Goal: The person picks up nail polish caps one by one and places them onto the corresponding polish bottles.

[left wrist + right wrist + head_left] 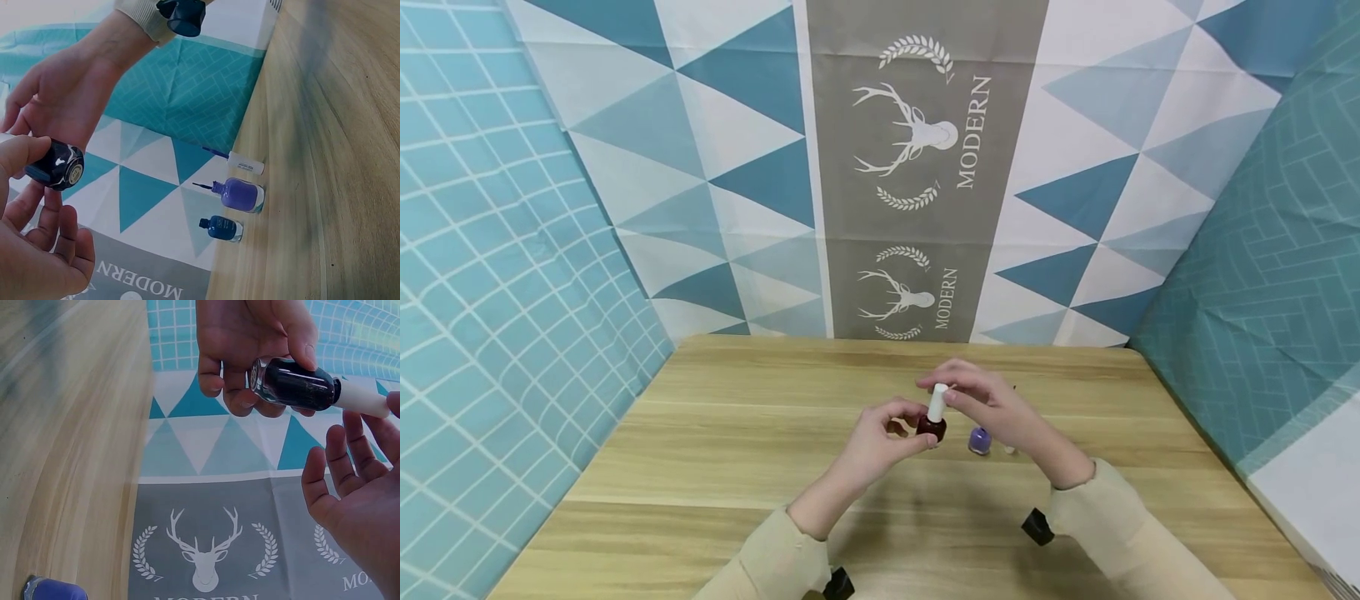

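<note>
A dark red nail polish bottle point(931, 428) with a white cap point(937, 402) is held up over the table. My left hand point(880, 442) grips its glass body between thumb and fingers. With thumb and fingertips, my right hand point(988, 402) pinches the cap, which sits at the bottle's neck. In the right wrist view the bottle point(294, 383) looks nearly black. Behind the right hand stands a purple nail polish bottle point(979, 441) without its cap. The left wrist view also shows an uncapped dark blue bottle point(223, 228) and a white cap point(246, 163) with its brush pointing up.
The wooden table point(737, 467) runs back to a patterned cloth wall point(760, 208). Tiled blue cloth point(490, 250) hangs on the left, teal cloth point(1262, 292) on the right. A white stack point(1315, 492) lies at the right edge. Dark wrist devices point(1038, 527) are on both sleeves.
</note>
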The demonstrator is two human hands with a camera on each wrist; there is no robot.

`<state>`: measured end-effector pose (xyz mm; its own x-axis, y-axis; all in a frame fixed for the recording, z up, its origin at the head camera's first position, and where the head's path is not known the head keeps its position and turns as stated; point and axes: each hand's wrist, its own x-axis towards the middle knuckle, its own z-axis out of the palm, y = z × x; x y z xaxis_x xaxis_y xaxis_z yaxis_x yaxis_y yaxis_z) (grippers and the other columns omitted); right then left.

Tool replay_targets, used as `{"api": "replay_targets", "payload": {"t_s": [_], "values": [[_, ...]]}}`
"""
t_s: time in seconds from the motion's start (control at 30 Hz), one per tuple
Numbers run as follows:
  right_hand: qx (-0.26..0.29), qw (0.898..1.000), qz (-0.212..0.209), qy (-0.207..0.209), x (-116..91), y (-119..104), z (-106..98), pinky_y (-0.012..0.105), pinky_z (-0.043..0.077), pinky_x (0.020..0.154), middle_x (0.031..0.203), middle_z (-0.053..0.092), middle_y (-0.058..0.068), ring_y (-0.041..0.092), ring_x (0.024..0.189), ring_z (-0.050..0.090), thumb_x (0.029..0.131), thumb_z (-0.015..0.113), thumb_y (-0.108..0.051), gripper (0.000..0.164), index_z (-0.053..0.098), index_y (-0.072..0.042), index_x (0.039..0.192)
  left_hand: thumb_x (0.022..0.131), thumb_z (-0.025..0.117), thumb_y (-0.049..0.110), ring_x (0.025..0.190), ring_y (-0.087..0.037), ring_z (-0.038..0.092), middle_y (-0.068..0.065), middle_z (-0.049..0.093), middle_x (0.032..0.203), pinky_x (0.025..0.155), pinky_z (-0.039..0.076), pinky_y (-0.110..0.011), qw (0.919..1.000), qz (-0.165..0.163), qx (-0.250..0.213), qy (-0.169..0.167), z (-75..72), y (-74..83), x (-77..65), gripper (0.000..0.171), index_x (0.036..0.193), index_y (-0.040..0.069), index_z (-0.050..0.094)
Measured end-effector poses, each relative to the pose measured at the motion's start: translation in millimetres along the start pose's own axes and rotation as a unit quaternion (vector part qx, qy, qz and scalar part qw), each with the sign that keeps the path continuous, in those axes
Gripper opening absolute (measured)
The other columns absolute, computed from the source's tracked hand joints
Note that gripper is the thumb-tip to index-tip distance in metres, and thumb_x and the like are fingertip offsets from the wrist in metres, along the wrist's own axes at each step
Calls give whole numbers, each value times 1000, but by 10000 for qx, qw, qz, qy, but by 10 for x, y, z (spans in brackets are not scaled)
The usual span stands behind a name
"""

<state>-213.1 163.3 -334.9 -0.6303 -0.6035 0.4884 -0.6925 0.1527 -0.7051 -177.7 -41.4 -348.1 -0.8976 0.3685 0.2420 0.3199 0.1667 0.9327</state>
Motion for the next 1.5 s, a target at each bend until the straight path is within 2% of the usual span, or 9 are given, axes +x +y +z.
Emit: {"api": "replay_targets", "payload": {"t_s": [0.3,0.53,0.7,0.93,1.17,1.33,1.5], "values": [[26,9998,173,63,4,-11,2,29,50,80,112,58,6,16,98,54,96,49,-2,24,65,-9,113,80,73,7,89,-14,55,-8,69,96,79,43,-33,10000,38,1,9,-10,13,-1,24,103,5,69],[-192,9994,144,236,11,-15,3,28,51,73,108,59,7,20,87,58,94,53,-2,22,66,-9,111,79,74,7,90,-18,55,-8,69,95,79,44,-35,10000,28,1,40,-20,18,1,24,102,5,68],[-329,9983,222,427,21,-2,10,27,51,73,103,61,9,12,87,58,91,59,0,20,68,-9,106,80,74,8,90,-22,56,-8,69,94,78,44,-32,10000,54,23,68,-17,23,5,22,101,5,69],[-457,9966,315,612,18,18,18,25,49,66,98,62,10,10,80,57,86,64,2,18,67,-9,100,79,74,8,86,-13,55,-7,69,94,77,44,-31,10000,36,30,77,3,9,5,22,101,6,69],[-244,9967,442,643,33,11,16,28,50,70,94,60,5,12,80,56,84,69,-7,12,65,-10,95,79,75,8,88,-19,56,-6,69,92,76,44,-30,9999,84,16,85,13,2,7,22,100,6,69],[-129,9965,529,638,50,-8,20,26,49,70,91,57,1,13,79,54,83,71,-7,12,62,-7,92,79,74,8,91,-26,57,-7,68,93,76,44,-29,9999,105,17,38,11,20,-2,23,102,4,69],[-82,9963,592,625,70,-16,27,26,49,71,90,55,-3,12,78,54,82,70,-2,13,60,-4,90,80,73,8,88,-18,55,-7,67,93,76,44,-30,10000,50,42,3,6,44,-5,24,103,1,68]]}}
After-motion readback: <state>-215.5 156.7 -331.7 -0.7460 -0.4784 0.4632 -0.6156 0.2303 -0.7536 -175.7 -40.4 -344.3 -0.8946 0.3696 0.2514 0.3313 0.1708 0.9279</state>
